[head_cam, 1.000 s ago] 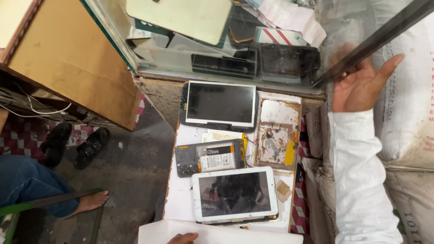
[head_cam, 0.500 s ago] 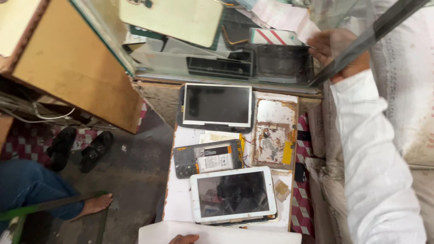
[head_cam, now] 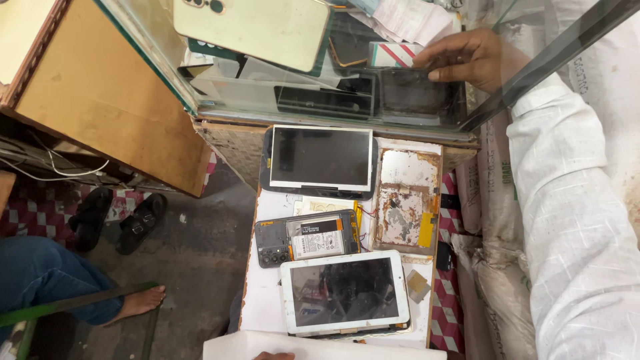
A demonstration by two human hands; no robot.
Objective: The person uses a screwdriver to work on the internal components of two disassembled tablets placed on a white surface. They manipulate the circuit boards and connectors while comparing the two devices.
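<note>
My right hand (head_cam: 470,57), in a white sleeve, reaches inside a glass case (head_cam: 220,100). Its fingers lie flat on the top edge of a dark screen panel (head_cam: 417,97), beside a red-and-white striped box (head_cam: 390,53). Only the fingertips of my left hand (head_cam: 273,356) show at the bottom edge, on a white sheet (head_cam: 320,348). On the white worktop (head_cam: 267,313) below the case lie a black-framed tablet screen (head_cam: 320,159), an opened phone with its battery showing (head_cam: 307,237), a white tablet (head_cam: 343,292) and an opened tablet shell (head_cam: 407,197).
A cream phone (head_cam: 257,27) lies on top of the glass. A wooden board (head_cam: 100,100) leans at the left. Black sandals (head_cam: 113,220) and another person's bare foot (head_cam: 137,301) are on the floor. White sacks (head_cam: 493,213) crowd the right side.
My right hand has moved from open beside the dark bar at the right, leftward into the glass case and onto the dark screen panel. The worktop items stay put.
</note>
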